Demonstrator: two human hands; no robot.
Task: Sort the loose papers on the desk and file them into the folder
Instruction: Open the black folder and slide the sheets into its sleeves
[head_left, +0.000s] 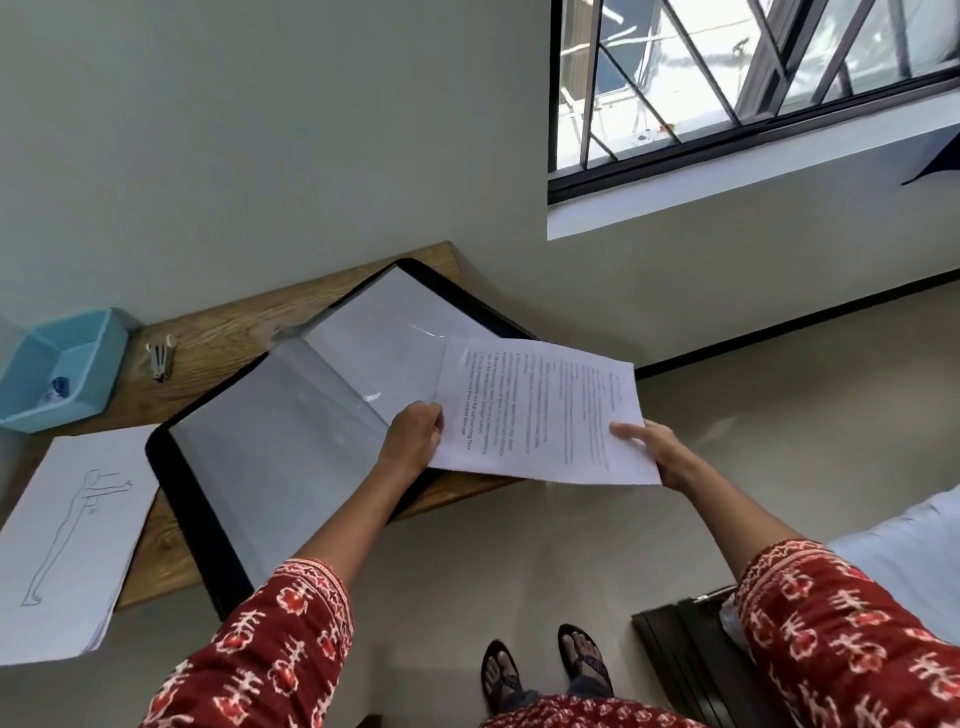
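Head view gives me the wooden desk (218, 332) against the grey wall, tilted hard in the frame, with a barred window (727, 78) up at the right. Across most of the desk lies the open black folder (176, 488), its clear sleeves (291, 441) spread flat and catching glare; its near corner hangs past the desk's edge. At the left end I see a stack of loose papers (62, 545), the top one bearing a line drawing of a standing figure, its lower part jutting past the desk's front edge. Over the folder's right side I hold a printed sheet (540, 410), raised above the sleeves and partly past the desk's end, over the floor. My left hand (413, 439) pinches the sheet's left edge, fingers curled under it and thumb on top. My right hand (657, 452) grips the lower right corner, thumb laid flat on the printed face and the other fingers hidden beneath. A blue tray (98, 374) sits at the desk's far left corner with a small item inside, and just beside it stands a small stapler (161, 356).
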